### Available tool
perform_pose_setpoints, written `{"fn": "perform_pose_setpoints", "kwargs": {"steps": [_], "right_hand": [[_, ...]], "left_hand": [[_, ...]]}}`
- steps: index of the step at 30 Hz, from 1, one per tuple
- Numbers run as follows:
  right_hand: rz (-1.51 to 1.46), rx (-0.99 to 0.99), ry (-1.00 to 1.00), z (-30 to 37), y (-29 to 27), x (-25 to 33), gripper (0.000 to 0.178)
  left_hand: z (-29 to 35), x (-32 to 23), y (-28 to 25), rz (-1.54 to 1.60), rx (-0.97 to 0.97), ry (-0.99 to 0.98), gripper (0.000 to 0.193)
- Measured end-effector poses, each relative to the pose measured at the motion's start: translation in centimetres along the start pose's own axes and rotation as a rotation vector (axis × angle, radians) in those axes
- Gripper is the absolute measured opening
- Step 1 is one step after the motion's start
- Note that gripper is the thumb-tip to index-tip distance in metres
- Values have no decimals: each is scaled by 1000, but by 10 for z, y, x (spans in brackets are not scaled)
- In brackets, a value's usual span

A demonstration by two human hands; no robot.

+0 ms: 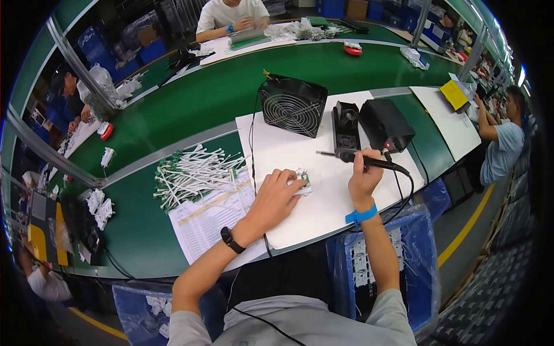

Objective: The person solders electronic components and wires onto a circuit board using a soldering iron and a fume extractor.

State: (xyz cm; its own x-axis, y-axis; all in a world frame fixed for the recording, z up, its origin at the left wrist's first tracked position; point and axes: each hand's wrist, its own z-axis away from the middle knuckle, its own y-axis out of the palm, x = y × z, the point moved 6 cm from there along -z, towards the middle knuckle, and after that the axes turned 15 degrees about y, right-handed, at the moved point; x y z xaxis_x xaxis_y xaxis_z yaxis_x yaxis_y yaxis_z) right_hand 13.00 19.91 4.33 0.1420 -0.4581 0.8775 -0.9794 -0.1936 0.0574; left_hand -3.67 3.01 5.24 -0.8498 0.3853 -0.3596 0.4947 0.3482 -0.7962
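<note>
My right hand is closed around the black handle of a soldering iron, whose metal tip points left over the white board. A blue band circles that wrist. My left hand rests on the board, its fingers on a small white part with a green circuit board. The fingers partly cover this part, so how firmly they grip it is hard to see. Just past the iron stand a black soldering iron holder and a black soldering station with a red light.
A black fan stands at the board's far edge. Left lie a heap of white wires with green ends and printed sheets. Blue lined bins flank my lap. A green conveyor runs beyond; other people work around it.
</note>
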Motion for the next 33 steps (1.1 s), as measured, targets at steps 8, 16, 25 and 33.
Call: {"fn": "perform_pose_setpoints", "kwargs": {"steps": [8,16,25,33], "right_hand": [[-42,180,36,3,9,4,12],[-11,305,92,4,19,0,11],[36,328,49,4,20,2,12],[21,340,45,4,21,4,11]], "left_hand": [[1,-2,-2,-95,-38,-31,32],[7,0,4,-9,-31,-158,33],[7,-1,4,-9,-44,-136,32],[7,-2,3,-28,-40,-127,30]]}}
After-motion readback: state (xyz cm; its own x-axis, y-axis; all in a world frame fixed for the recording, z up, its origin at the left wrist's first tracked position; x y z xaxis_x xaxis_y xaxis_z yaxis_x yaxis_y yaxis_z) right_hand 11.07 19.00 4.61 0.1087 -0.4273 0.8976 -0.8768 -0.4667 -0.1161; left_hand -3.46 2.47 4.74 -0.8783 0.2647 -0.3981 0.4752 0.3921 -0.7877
